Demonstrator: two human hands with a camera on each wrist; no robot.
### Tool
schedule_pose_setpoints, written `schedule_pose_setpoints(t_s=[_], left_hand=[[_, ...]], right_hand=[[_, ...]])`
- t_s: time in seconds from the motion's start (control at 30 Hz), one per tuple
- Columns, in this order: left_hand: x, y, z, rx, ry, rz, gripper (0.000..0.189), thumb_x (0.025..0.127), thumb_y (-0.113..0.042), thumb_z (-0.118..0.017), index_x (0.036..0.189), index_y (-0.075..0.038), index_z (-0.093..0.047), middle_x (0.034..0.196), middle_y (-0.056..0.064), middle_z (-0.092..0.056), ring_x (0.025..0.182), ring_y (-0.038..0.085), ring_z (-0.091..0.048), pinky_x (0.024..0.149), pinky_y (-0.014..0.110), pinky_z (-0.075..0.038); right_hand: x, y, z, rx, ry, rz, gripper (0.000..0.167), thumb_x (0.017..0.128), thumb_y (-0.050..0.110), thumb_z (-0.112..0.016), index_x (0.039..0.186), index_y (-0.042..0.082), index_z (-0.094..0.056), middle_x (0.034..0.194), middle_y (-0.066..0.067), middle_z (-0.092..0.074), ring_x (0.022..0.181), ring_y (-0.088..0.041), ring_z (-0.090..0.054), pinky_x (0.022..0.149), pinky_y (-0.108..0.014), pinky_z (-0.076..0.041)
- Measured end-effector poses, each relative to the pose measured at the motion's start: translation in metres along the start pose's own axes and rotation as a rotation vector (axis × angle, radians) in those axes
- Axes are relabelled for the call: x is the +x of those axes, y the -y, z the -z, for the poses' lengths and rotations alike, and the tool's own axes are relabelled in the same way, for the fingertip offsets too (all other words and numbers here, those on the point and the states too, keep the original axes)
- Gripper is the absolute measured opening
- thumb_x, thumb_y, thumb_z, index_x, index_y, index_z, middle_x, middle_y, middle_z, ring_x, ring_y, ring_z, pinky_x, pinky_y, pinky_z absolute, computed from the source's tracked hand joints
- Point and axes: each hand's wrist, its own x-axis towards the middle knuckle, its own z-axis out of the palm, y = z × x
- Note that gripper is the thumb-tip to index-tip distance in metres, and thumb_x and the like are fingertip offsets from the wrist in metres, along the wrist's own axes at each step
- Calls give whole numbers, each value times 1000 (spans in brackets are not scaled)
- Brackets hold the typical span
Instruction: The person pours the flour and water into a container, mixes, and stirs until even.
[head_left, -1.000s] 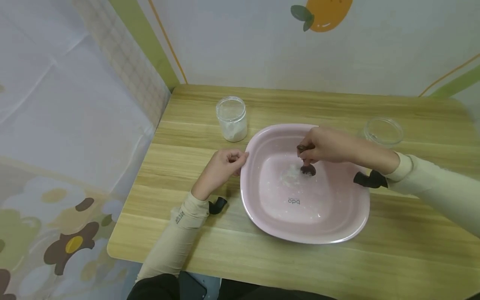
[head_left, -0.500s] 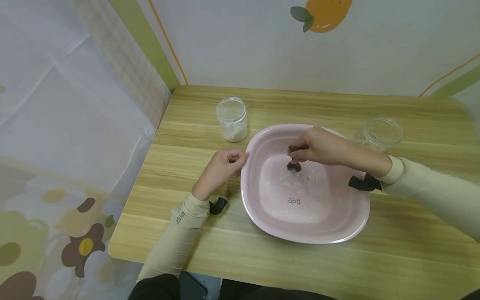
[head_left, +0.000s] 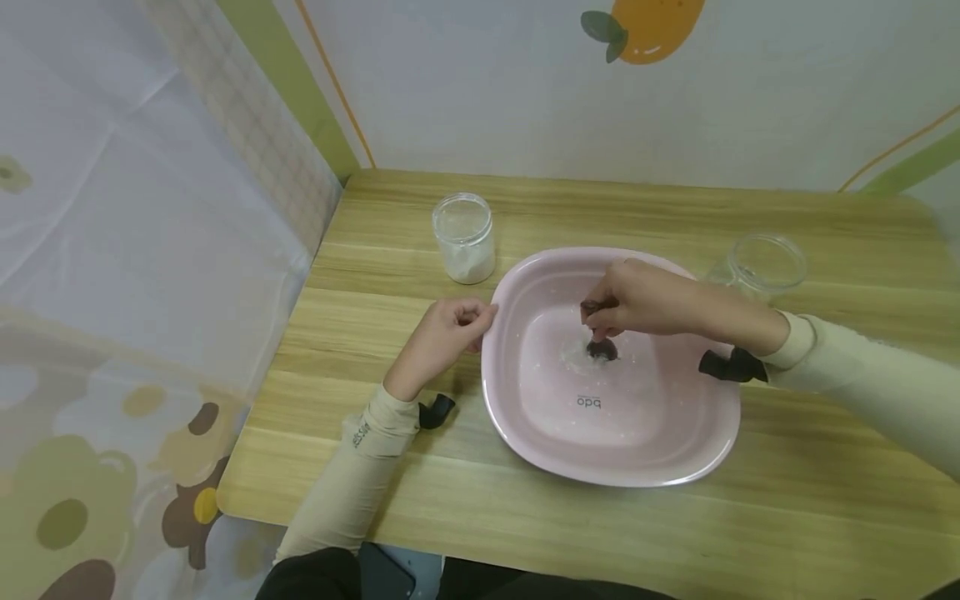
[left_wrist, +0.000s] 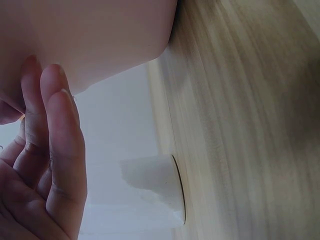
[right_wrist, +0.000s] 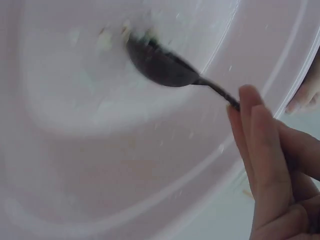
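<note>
A pink basin (head_left: 570, 450) stands on the wooden table, with a pale, wet-looking mixture (head_left: 576, 357) on its floor. My right hand (head_left: 645, 296) reaches over the far right rim and grips a dark spoon (head_left: 602, 349) by its handle. The spoon's bowl is down in the mixture; in the right wrist view pale lumps lie at the tip of the spoon (right_wrist: 165, 67). My left hand (head_left: 446, 337) pinches the basin's left rim between thumb and fingers. In the left wrist view the fingers of the left hand (left_wrist: 50, 150) lie against the outer wall of the basin (left_wrist: 110, 35).
Behind the basin on the left stands an uncapped clear jar (head_left: 463, 242) with white powder low in it. Another clear jar (head_left: 765, 265) is at the back right, partly behind my right forearm. A printed white curtain (head_left: 165, 208) hangs beside the table's left edge.
The spoon moved left across the mixture, then came slightly back right and toward me, stirring it. The left hand, the basin and both jars have kept their places.
</note>
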Motion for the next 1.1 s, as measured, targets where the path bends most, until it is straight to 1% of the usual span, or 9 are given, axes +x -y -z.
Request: schedule_pose_setpoints(t_s=[0.1,0.2,0.33,0.4,0.57,0.67,0.77,1.0,1.1], left_hand=[[0,1,0,-7,-1,1,33,107,-30,-58,88,-8,-73,80,6,-74,74,28,-71,76,48,-63],[1,2,0,-9,-3,0,33,107,-30,-58,87,-8,-73,79,5,-73,78,37,-70,76,47,-61],[0,3,0,-7,-7,-4,33,107,-31,-58,86,-9,-73,77,3,-70,80,43,-68,74,40,-58],[0,3,0,-7,-8,-7,33,107,-31,-58,86,-9,-73,76,3,-69,80,43,-67,72,37,-57],[0,3,0,-8,-6,-21,33,107,-30,-59,86,-8,-73,74,3,-68,78,40,-66,70,31,-55],[1,3,0,-11,-3,-24,33,107,-29,-59,86,-8,-73,75,3,-70,77,39,-68,70,32,-57],[1,3,0,-15,2,-19,33,107,-29,-58,87,-8,-73,77,4,-71,77,38,-69,71,36,-59],[1,3,0,-8,3,-13,34,108,-30,-58,87,-8,-73,78,5,-73,76,35,-70,72,40,-61],[1,2,0,-6,2,-14,34,107,-30,-58,87,-8,-73,77,4,-72,76,36,-70,71,37,-60]], right_hand=[[1,2,-3,53,38,14,15,99,7,-67,87,8,-75,78,-4,-78,77,-17,-77,68,-22,-60],[2,2,-4,41,14,43,13,100,9,-67,91,8,-77,80,-3,-78,78,-15,-76,70,-22,-60],[2,0,0,15,-7,58,11,100,12,-68,93,10,-77,82,-1,-79,78,-10,-74,70,-21,-59],[0,-2,1,44,41,66,11,100,12,-70,91,11,-77,81,-1,-79,77,-8,-74,71,-23,-61],[-4,-3,-1,182,225,99,11,99,12,-70,93,7,-78,84,-4,-80,78,-4,-74,76,-26,-64],[-3,-3,-5,204,247,100,12,100,12,-69,95,7,-79,86,-5,-80,80,-4,-74,77,-26,-64],[0,-4,-6,195,198,90,13,101,12,-67,97,6,-78,88,-7,-80,83,-8,-75,78,-27,-64],[3,-10,6,9,-53,-9,12,100,11,-69,104,7,-79,89,-3,-81,84,-15,-77,73,-20,-59],[2,-10,9,-36,-83,-26,12,101,10,-67,102,7,-79,87,-2,-80,80,-13,-74,71,-20,-57]])
